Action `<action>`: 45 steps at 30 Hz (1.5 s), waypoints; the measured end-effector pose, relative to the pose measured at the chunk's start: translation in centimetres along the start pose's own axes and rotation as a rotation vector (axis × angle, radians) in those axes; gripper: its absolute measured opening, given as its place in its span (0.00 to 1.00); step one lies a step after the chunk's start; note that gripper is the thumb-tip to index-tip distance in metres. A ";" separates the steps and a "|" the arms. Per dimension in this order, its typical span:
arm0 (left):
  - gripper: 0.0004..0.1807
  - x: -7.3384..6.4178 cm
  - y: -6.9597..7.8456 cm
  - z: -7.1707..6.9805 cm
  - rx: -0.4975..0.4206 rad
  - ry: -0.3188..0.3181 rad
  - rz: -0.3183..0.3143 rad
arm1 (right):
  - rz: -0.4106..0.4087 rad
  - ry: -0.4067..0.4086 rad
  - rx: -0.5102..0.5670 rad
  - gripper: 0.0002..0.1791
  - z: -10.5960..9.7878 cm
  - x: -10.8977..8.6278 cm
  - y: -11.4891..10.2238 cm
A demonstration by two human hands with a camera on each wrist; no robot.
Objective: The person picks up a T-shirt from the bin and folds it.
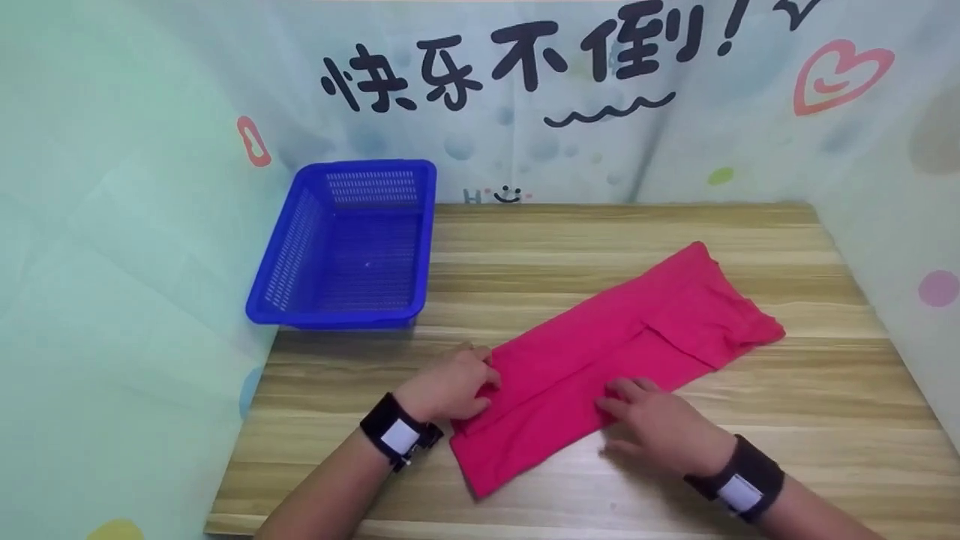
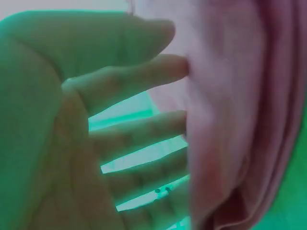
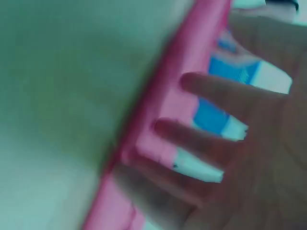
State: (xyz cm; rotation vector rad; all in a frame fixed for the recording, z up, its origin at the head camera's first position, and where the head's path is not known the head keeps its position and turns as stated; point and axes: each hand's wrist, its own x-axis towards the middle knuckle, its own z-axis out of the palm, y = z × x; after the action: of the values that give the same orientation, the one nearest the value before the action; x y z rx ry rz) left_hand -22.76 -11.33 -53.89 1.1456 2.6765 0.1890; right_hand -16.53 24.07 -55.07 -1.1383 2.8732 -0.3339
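Note:
A bright pink garment [image 1: 555, 360] lies folded into a long strip, slanting across the wooden table from near the front up to the back right. A loose flap shows on its upper right part. At the strip's left end, my left hand [image 1: 454, 382] touches the cloth; in the left wrist view its fingers [image 2: 139, 127] reach out spread, tips against the fabric. Along the near edge, my right hand [image 1: 660, 427] has its fingertips on the cloth. The right wrist view shows those fingers [image 3: 201, 139] spread and fairly straight over the pink fabric [image 3: 163, 96].
A blue plastic basket [image 1: 425, 247] with slotted sides stands at the table's back left. The wooden tabletop [image 1: 525, 240] meets a printed curtain [image 1: 480, 142] behind and at both sides. Each wrist wears a black strap [image 1: 401, 431].

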 end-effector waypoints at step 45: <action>0.08 -0.4 6.1 1.2 0.182 0.007 0.201 | -0.009 0.124 0.034 0.28 -0.6 2.4 3.9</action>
State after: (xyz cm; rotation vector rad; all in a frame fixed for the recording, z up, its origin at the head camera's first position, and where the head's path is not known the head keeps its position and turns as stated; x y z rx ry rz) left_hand -17.93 -7.36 -53.78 1.4721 2.6258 -0.0188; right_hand -20.98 25.32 -55.17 -1.1649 2.9567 -0.4679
